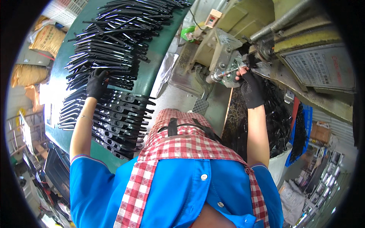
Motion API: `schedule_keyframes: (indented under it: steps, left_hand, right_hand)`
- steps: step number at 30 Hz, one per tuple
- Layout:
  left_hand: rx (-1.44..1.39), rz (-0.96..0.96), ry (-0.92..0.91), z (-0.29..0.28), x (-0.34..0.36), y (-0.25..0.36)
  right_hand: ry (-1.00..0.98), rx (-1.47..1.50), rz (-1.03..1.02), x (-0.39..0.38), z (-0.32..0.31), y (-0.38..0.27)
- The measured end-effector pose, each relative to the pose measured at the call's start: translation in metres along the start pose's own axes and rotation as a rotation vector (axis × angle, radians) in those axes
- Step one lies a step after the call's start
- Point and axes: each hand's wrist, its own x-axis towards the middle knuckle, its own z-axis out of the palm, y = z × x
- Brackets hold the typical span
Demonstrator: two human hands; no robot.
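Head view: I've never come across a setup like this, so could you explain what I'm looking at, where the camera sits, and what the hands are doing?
There is no robot here. A wide fisheye camera worn on a person's head looks down, so straight edges bend and the checked apron fills the lower middle. Both hands wear black gloves; the right one's fingertips are bare.

On the left, a green table carries many slender black parts, some heaped, some lined up. The left hand is on them; whether it grips one is unclear.

On the right is a greenish machine. The right hand has its fingertips at a small metal piece there, too small to identify.
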Motion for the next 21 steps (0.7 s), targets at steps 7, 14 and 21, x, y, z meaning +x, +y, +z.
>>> schedule_keyframes:
  steps: [7, 14, 21]
  left_hand:
    - [0.032, 0.022, 0.064, 0.015, -0.003, -0.004]
    - [0.029, 0.052, 0.056, 0.004, -0.007, 0.003]
    - [0.126, -0.019, -0.047, 0.001, -0.005, -0.014]
  right_hand:
    - [0.035, -0.194, 0.017, -0.012, 0.02, -0.026]
    - [0.0, -0.111, -0.074, 0.02, -0.031, 0.014]
    - [0.322, -0.907, -0.45, 0.055, -0.12, 0.116]
